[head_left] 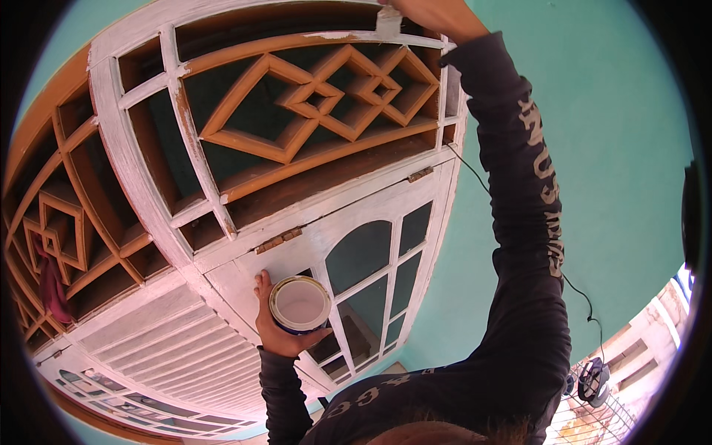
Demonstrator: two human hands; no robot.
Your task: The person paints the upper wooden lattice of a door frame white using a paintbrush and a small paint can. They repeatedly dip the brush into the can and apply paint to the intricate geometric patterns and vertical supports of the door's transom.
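Note:
My left hand [276, 330] is wrapped round a paint can [300, 302] with pale, whitish paint inside, held in front of the white louvred and glazed panels. At the upper edge, my right hand [437, 13] grips a paintbrush [389, 22]; its broad pale bristles lie against the upper rail of the wooden transom. The transom's brown lattice [315, 107] has interlocking diamonds. Some of its bars carry white paint, with patchy edges where brown shows through. Part of my right hand and the brush handle fall outside the picture.
White window panels [371, 297] with hinges hang below the transom. A second brown lattice [55, 222] stands at the left, with a dark red cloth [53, 285] hanging on it. A thin black cable [582, 297] runs down the turquoise wall [615, 148] behind my right arm.

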